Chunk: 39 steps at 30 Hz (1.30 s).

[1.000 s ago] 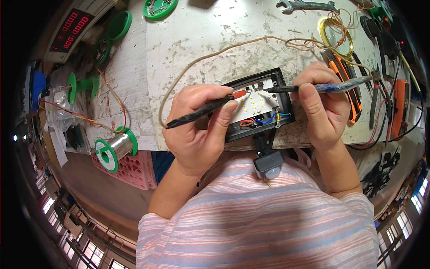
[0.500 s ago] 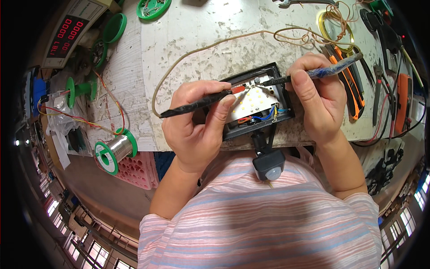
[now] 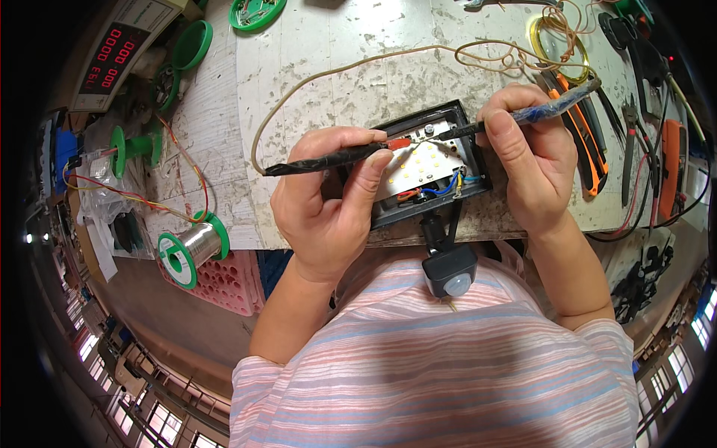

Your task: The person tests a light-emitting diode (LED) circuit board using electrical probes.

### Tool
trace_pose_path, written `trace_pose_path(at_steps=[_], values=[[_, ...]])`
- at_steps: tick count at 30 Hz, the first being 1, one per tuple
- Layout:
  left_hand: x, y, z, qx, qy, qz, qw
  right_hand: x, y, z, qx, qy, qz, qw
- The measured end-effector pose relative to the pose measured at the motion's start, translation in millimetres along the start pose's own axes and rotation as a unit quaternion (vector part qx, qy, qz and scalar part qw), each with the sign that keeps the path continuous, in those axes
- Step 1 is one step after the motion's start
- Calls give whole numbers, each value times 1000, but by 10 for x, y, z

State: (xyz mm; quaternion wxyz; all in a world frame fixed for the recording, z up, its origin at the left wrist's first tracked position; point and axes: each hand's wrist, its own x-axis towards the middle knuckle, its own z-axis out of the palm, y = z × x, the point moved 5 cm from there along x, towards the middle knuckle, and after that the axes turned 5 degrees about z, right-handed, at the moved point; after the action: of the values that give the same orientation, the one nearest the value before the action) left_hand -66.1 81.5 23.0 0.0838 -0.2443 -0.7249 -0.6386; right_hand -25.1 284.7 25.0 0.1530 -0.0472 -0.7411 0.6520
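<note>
My left hand (image 3: pixel 326 196) pinches a test probe (image 3: pixel 328 160) wrapped in black tape, with a red section near its tip. Between the thumb and fingers of my right hand (image 3: pixel 532 153) is a second probe (image 3: pixel 549 110), black toward the tip and wrapped in blue at the back. Both tips meet or nearly meet over the upper part of a white LED board (image 3: pixel 422 166); exact contact is too small to tell. The board sits in a black lamp housing (image 3: pixel 441 112) at the table's near edge. Blue, yellow and red wires (image 3: pixel 441 192) run along its lower side. A black motion sensor (image 3: pixel 449 266) hangs below the housing.
A meter with red digits (image 3: pixel 112 60) stands at the back left. Nearer are a solder spool (image 3: pixel 196 246) and pink foam (image 3: pixel 228 284). On the right lie an orange utility knife (image 3: pixel 586 153), pliers (image 3: pixel 629 142) and a yellow wire coil (image 3: pixel 556 45). A thin cable (image 3: pixel 358 66) loops between the probes.
The back end of the left probe has risen, so it lies flatter. Both tips have shifted slightly, and the meter's digits differ.
</note>
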Motion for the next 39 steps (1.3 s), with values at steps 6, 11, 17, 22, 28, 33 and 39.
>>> trace_pose_path(at_steps=[6, 11, 17, 22, 28, 33, 39], values=[[2, 4, -4, 5, -3, 8, 1000, 8, -2, 4, 3, -3, -12, 1000], [1, -8, -2, 8, 2, 12, 1000, 10, -7, 0, 1, -5, -3, 1000], [-6, -27, -1, -8, 7, -19, 1000, 20, -4, 5, -6, 4, -8, 1000], [0, -25, 4, -20, 1, -19, 1000, 26, 2, 6, -7, 1, -12, 1000], [-10, -40, 7, -41, -2, -32, 999, 24, 8, 11, 3, 3, -6, 1000], [-13, -42, 5, -37, 2, -28, 999, 21, 25, 10, 2, 5, -8, 1000], [-16, -33, -2, -21, 0, -30, 999, 15, 17, 1, -9, -15, 15, 1000]])
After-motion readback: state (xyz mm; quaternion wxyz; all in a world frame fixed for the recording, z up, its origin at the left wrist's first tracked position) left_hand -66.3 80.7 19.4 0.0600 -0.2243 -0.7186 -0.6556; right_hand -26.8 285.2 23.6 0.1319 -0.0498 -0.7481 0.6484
